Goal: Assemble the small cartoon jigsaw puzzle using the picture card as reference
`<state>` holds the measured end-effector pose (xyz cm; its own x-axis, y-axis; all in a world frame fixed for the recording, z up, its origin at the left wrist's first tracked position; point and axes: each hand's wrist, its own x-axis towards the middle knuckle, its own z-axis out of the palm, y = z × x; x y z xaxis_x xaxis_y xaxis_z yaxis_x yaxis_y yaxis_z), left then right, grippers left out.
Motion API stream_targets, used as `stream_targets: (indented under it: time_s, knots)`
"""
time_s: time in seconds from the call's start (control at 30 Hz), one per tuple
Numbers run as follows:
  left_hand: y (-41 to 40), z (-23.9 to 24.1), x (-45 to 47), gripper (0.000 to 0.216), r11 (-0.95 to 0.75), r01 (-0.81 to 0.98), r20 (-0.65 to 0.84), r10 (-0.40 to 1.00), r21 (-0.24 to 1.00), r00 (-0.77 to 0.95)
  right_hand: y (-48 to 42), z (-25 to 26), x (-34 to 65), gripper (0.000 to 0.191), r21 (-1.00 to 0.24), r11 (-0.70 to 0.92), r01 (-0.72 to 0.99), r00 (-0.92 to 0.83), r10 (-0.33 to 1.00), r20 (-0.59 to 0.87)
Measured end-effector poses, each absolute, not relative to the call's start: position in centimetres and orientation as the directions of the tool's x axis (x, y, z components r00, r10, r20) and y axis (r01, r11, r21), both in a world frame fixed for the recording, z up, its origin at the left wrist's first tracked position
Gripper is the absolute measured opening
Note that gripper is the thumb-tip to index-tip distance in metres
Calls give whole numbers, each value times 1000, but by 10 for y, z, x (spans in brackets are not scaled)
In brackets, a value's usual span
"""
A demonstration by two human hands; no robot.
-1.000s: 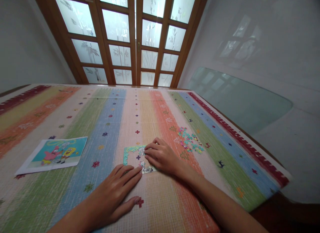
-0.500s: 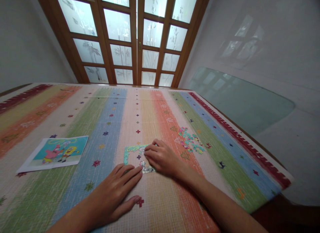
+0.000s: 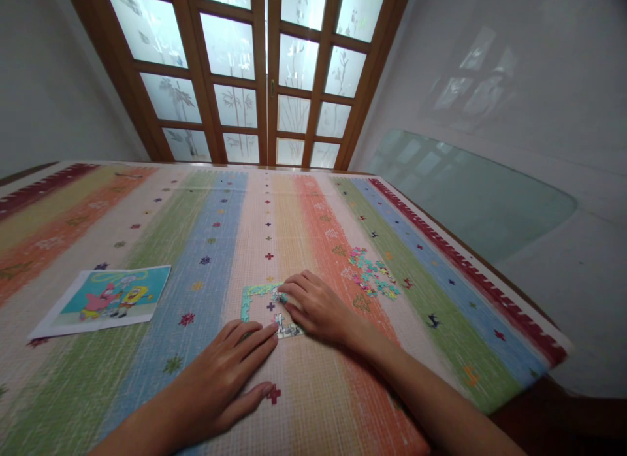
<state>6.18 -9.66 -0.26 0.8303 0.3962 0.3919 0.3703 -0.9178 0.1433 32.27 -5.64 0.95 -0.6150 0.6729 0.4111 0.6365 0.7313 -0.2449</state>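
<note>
A partly joined jigsaw puzzle [image 3: 246, 304] lies flat on the striped cloth, its top and left border strips linked and bare cloth showing inside. My left hand [image 3: 232, 371] rests palm down with fingers stretched, the fingertips touching the puzzle's lower edge beside some grey-white pieces [image 3: 289, 326]. Over the upper right of the puzzle, my right hand [image 3: 318, 307] pinches a small greenish jigsaw piece [image 3: 283, 298] between thumb and fingertips. My right fingers and palm hide the puzzle's right side.
Loose jigsaw pieces [image 3: 375, 274] are heaped to the right of my right hand. On the left lies a printed cartoon picture [image 3: 115, 296] on white paper. The tablecloth [image 3: 294, 214] reaches back toward wood-framed glass doors [image 3: 267, 83]; a wall stands along the right.
My right fingers have shifted slightly, and a greenish jigsaw piece now shows at their tips. My left hand stays in place. The view has moved a little.
</note>
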Motion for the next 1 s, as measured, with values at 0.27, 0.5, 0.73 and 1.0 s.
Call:
stream_targets:
  time_s: [0.27, 0.5, 0.73, 1.0]
  knots:
    - [-96, -2, 61, 48, -924, 373, 391, 375, 85, 841, -57, 7, 322, 15, -225, 745, 628, -635, 658, 405]
    - [-97, 0, 61, 49, -926, 367, 396, 372, 91, 840, -57, 9, 322, 17, -217, 754, 620, -655, 650, 385]
    - [-95, 6, 63, 48, -930, 360, 413, 359, 78, 837, -57, 8, 321, 18, -227, 761, 607, -654, 642, 401]
    - [-96, 4, 62, 48, -928, 358, 408, 367, 101, 836, -55, 15, 329, 13, -176, 690, 702, -583, 699, 415]
